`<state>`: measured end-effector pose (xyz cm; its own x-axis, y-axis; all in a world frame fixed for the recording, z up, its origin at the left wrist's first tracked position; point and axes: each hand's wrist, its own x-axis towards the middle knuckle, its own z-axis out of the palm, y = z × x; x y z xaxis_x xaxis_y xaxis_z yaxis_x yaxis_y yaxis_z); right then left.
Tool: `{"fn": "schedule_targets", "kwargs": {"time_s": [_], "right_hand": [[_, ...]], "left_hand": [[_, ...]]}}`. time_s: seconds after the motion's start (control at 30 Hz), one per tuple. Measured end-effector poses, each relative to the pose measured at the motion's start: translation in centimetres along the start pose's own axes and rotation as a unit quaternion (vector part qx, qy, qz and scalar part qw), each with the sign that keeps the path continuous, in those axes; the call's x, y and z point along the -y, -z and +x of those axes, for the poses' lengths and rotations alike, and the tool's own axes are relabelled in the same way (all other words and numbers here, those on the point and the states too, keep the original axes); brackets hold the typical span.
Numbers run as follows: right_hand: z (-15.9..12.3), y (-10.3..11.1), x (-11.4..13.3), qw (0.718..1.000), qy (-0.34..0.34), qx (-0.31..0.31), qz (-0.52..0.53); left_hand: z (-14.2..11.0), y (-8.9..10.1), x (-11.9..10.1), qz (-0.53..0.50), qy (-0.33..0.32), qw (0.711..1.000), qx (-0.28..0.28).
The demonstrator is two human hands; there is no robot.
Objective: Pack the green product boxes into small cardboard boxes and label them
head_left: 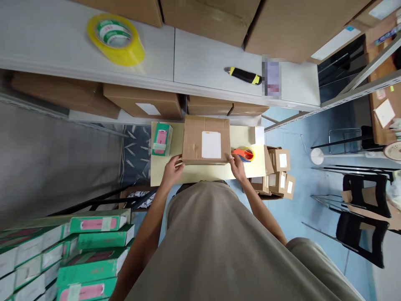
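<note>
A closed cardboard box with a white label on top sits on a pale yellow table. My left hand is at its near left corner, fingers curled against the edge. At the near right corner, my right hand holds the box with thumb and fingers. Just beyond the right hand lies an orange tape dispenser with a roll of yellow tape. Left of the box is a green box with a pink picture. A small white box stands at the table's right edge.
Above the table, a grey shelf bears a yellow tape roll, a utility knife and large cartons. Green boxes are stacked at lower left. Small labelled cartons fill a box at right; black chairs stand farther off.
</note>
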<state>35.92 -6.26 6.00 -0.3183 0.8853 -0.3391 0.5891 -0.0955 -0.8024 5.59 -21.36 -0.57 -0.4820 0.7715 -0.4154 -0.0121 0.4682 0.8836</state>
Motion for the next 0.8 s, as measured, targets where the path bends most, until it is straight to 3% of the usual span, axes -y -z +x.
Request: {"fn": "schedule_targets", "kwargs": {"time_s": [0.13, 0.27, 0.4, 0.53, 0.63, 0.8], "right_hand": [[0.3, -1.8, -3.0, 0.997, -0.056, 0.056, 0.019], [2.0, -1.8, -4.2, 0.996, -0.062, 0.057, 0.027], [5.6, -1.1, -3.2, 0.997, -0.063, 0.024, 0.044], [8.0, -0.9, -1.2, 0.994, -0.054, 0.053, 0.078], [7.4, -0.3, -0.1, 0.988, -0.041, 0.070, 0.132], [4.0, 1.8, -0.1, 0.974, -0.035, 0.046, 0.218]], "left_hand": [[0.4, -0.9, 2.1, -0.001, 0.086, 0.996, 0.014], [1.8, -0.5, 2.5, 0.008, 0.098, 0.995, -0.008], [5.3, -0.5, 0.7, 0.004, 0.081, 0.995, -0.057], [7.9, -1.3, -1.9, 0.002, 0.062, 0.994, -0.086], [7.2, -1.0, -3.4, -0.016, 0.036, 0.993, -0.109], [3.0, -0.1, -4.5, -0.103, 0.033, 0.986, -0.124]]}}
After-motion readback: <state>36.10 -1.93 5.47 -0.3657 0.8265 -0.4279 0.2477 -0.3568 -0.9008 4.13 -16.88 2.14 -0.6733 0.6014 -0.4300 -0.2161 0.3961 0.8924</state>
